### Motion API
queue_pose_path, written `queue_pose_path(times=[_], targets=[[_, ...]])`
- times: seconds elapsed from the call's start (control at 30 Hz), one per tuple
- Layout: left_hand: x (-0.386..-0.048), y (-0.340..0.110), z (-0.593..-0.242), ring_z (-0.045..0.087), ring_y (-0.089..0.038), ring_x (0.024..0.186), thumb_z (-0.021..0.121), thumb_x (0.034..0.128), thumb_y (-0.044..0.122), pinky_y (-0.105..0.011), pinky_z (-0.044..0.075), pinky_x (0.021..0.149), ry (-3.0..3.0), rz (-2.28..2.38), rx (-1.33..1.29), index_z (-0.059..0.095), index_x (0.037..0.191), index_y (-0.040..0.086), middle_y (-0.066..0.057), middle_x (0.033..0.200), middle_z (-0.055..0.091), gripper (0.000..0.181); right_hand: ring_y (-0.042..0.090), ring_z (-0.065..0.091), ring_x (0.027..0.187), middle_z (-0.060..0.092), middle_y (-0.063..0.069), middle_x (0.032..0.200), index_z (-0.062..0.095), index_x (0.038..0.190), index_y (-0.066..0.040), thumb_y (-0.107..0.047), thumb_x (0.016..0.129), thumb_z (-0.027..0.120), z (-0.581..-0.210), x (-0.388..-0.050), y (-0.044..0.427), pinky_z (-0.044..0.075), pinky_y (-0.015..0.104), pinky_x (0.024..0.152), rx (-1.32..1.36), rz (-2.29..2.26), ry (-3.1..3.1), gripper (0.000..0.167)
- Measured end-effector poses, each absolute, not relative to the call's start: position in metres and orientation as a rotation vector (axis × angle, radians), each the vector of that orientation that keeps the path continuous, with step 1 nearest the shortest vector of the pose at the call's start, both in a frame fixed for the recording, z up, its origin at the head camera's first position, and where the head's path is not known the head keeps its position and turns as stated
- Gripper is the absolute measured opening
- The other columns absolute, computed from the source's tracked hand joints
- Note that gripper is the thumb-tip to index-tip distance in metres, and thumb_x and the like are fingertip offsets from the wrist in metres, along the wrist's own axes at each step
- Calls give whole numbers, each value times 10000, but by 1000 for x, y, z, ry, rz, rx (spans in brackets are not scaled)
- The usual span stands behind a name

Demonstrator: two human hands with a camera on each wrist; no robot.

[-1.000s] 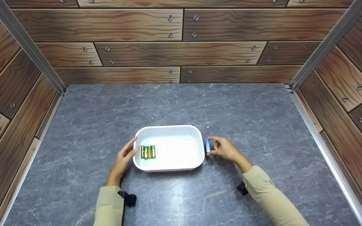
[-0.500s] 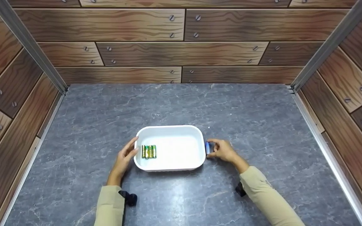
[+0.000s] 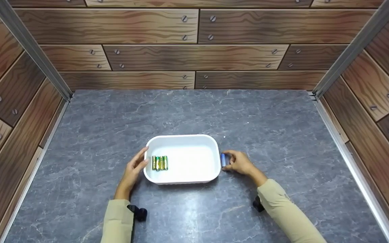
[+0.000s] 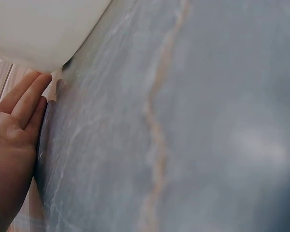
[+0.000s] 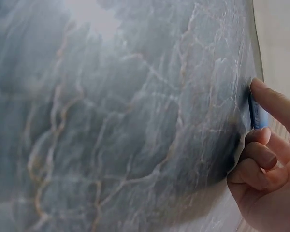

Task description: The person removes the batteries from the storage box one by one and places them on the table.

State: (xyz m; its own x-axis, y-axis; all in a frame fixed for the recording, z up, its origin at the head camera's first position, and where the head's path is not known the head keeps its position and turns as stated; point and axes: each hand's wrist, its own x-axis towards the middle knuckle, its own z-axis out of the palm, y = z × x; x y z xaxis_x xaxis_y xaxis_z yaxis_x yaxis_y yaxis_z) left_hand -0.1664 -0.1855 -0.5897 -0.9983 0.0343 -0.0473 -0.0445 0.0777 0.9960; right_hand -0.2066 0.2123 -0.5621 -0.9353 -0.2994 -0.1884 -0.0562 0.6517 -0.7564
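A white rectangular tub (image 3: 186,158) stands on the grey marbled table, with several green-and-gold batteries (image 3: 160,163) lying side by side at the left of its floor. My left hand (image 3: 133,172) rests its fairly straight fingers against the tub's left wall; in the left wrist view the fingertips meet the tub's lower side. Just outside the right wall, my right hand (image 3: 240,163) pinches a blue battery (image 3: 223,160) by its two ends, thumb and forefinger. In the right wrist view the blue battery (image 5: 257,113) sits low by the table, partly hidden by the fingers.
The grey table (image 3: 194,111) reaches back to a wood-patterned wall (image 3: 194,57), with similar panels at both sides. Metal rails (image 3: 349,172) edge the table. A tiny white speck (image 3: 224,137) lies behind the right hand. Black wrist cameras (image 3: 140,214) sit at the sleeves.
The right hand has brought the blue battery slightly nearer to me and closer to the tub's right wall, then held still. The left hand stays on the tub.
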Motion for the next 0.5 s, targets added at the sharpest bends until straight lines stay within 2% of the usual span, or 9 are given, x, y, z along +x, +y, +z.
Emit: queue_pose_path(times=[0.2, 0.5], targets=[[-167, -186, -590, 514, -182, 1303, 550, 961, 114, -120, 384, 999, 2260, 2097, -22, 432, 1448, 73, -198, 1456, 490, 503, 45, 411, 551, 468, -50, 624, 557, 1273, 60, -22, 700, 811, -562, -206, 212, 345, 171, 519, -299, -1158, 2585, 633], [-167, -185, -590, 501, -272, 1320, 550, 961, 116, -122, 391, 982, 2281, 2089, -38, 437, 1445, 72, -212, 1437, 506, 499, 66, 419, 564, 469, -40, 629, 557, 1265, 66, -16, 687, 813, -562, -205, 213, 349, 172, 524, -335, -1174, 2584, 638]])
